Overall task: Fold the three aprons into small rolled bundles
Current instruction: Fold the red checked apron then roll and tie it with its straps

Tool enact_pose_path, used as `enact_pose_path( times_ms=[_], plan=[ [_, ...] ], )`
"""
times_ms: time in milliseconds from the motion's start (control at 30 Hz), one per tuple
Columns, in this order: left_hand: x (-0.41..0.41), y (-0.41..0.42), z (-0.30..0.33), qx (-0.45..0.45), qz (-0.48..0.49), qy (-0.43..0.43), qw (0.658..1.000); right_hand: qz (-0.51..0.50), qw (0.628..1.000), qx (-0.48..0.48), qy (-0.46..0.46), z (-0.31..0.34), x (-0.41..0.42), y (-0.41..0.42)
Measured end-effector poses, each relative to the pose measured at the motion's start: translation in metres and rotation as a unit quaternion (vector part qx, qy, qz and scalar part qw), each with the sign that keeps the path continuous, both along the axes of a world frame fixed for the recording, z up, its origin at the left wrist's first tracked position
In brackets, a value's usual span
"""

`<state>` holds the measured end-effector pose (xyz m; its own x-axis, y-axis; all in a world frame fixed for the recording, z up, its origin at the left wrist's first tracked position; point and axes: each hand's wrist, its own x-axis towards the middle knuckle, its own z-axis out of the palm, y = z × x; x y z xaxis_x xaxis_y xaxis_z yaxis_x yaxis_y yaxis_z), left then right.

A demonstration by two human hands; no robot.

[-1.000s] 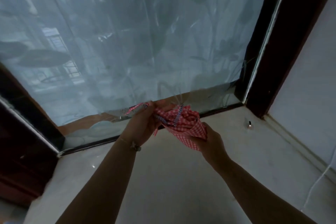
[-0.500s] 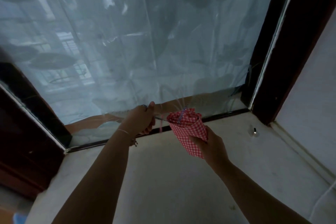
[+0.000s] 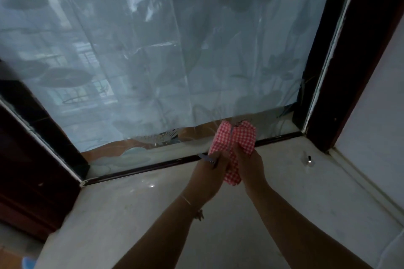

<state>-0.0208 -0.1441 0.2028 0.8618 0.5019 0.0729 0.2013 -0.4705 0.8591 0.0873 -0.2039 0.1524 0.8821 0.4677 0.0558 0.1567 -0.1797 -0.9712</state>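
A red-and-white checked apron, rolled into a small bundle, is held up above a pale stone sill in front of the window. My right hand grips the bundle from below on its right side. My left hand is curled beside it on the left and pinches a blue-and-white striped tie string that leads to the bundle. A pink tie runs down the middle of the bundle between two bulging halves. No other apron is in view.
A sheer grey curtain hangs over the window behind the sill. Dark wooden frames stand at both sides. A small metal fitting sits on the sill at the right. A white wall is at far right.
My left hand came in from the left and closed up against the bundle, drawing the string with it. The bundle turned more upright and now shows a cinched middle. Both hands shifted right.
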Motion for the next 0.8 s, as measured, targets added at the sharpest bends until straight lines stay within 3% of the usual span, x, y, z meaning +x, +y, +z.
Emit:
enact_pose_path(
  times_ms=[133, 334, 434, 601, 667, 801],
  plan=[
    [-0.007, 0.000, -0.020, -0.092, 0.014, 0.021, 0.995, -0.012, 0.968, 0.139, 0.208, 0.010, 0.006, 0.004],
    [-0.013, 0.017, -0.028, -0.178, 0.073, 0.100, 0.976, 0.019, 0.891, 0.246, 0.381, 0.005, 0.007, 0.007],
    [-0.011, 0.019, -0.025, -0.268, 0.095, 0.107, 0.953, 0.037, 0.849, 0.319, 0.419, 0.002, 0.003, 0.006],
    [-0.007, 0.019, -0.024, -0.333, 0.108, 0.082, 0.933, 0.132, 0.827, 0.360, 0.412, 0.012, -0.006, 0.009],
    [-0.009, 0.021, -0.025, -0.409, 0.142, 0.045, 0.900, 0.142, 0.838, 0.356, 0.389, 0.014, -0.008, 0.009],
    [-0.007, 0.024, -0.021, -0.623, 0.229, -0.044, 0.747, 0.144, 0.906, 0.282, 0.281, 0.012, -0.019, 0.010]
  ],
)
